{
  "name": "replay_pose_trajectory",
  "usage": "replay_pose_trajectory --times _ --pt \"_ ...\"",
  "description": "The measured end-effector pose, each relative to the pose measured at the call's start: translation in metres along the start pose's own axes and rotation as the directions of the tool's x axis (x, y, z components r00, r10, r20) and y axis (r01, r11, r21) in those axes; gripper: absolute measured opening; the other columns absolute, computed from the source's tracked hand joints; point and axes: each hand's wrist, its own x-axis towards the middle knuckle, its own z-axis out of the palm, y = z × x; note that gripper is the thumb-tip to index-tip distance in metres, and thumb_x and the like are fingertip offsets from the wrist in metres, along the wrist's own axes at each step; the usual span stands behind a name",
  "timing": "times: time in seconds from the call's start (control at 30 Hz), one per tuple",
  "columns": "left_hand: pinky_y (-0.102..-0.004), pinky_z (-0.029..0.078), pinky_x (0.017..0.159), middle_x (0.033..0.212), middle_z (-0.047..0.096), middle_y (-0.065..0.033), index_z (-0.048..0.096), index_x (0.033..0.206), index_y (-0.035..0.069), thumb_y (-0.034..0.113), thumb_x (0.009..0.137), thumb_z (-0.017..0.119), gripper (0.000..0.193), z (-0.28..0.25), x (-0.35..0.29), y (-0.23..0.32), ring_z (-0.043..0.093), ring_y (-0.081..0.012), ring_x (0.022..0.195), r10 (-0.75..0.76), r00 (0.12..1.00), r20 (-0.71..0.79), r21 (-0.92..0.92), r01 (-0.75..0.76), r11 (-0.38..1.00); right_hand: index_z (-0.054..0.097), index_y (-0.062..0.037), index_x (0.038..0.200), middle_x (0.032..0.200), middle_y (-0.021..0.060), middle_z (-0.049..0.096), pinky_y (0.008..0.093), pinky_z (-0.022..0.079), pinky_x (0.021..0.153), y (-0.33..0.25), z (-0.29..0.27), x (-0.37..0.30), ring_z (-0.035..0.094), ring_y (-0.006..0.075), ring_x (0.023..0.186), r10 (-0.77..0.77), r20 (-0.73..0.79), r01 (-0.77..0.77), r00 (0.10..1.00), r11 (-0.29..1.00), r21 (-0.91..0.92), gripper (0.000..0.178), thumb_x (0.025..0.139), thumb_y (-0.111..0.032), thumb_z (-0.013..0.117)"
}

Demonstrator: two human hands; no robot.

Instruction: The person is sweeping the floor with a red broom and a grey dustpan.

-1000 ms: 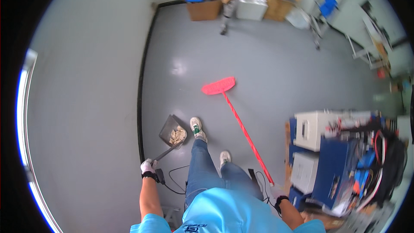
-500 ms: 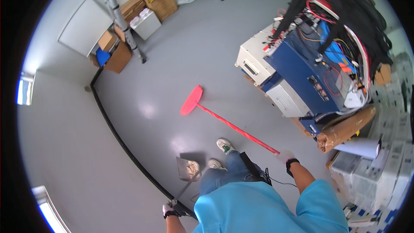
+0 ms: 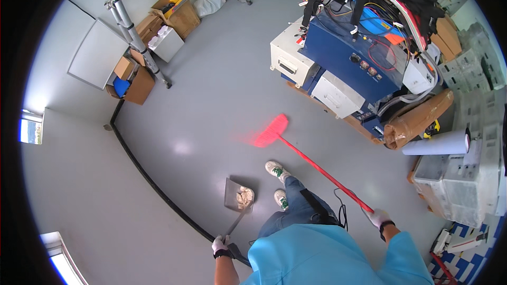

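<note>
My right hand (image 3: 378, 217), in a pale glove, grips the upper end of a red broom (image 3: 323, 172). Its wide red bristle head (image 3: 272, 131) is on or just over the grey floor, ahead of my feet, and slightly blurred. My left hand (image 3: 220, 243), also gloved, is closed around the long handle of a dustpan (image 3: 230, 194). The pan stands at the left of my shoes, its open side away from me. Crumpled pale scraps (image 3: 244, 197) lie inside it.
At right stand blue and white equipment cases (image 3: 338, 47) topped with cables and a black bag, near a brown wrapped roll (image 3: 420, 119) and clear plastic bins (image 3: 459, 179). Cardboard boxes (image 3: 138, 85) and a metal stand (image 3: 129, 26) line the far left. A black strip (image 3: 158, 190) edges the left wall.
The broom head has moved right and a little nearer to me, and my right hand has shifted right and down. My left hand and the dustpan have shifted slightly right in the picture.
</note>
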Motion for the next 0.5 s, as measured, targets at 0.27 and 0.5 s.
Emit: replay_pose_trajectory --times 0.27,0.5 --pt "-0.0289 0.053 0.056 0.090 0.050 -0.0169 0.046 0.088 -0.009 0.000 0.075 0.044 0.016 -0.037 -0.002 -0.014 0.055 -0.0308 0.073 0.113 0.993 0.045 0.043 -0.115 0.992 0.060 -0.0051 0.078 0.075 0.0167 0.058 0.0408 0.044 0.064 0.045 0.030 -0.085 0.056 0.0329 0.073 0.092 -0.147 -0.075 0.985 0.990 0.119 0.041 0.074 -0.043 0.045" --pt "-0.0324 0.052 0.051 0.081 0.052 -0.0190 0.045 0.084 -0.007 0.004 0.075 0.043 0.014 -0.052 0.004 0.017 0.055 -0.0337 0.069 0.047 0.997 0.053 0.056 -0.050 0.997 0.058 -0.0013 0.080 0.072 0.0199 0.057 0.0414 0.041 0.060 -0.097 0.055 0.029 0.055 0.0351 0.070 -0.120 -0.259 0.235 0.959 0.846 0.479 0.049 0.074 -0.048 0.045"
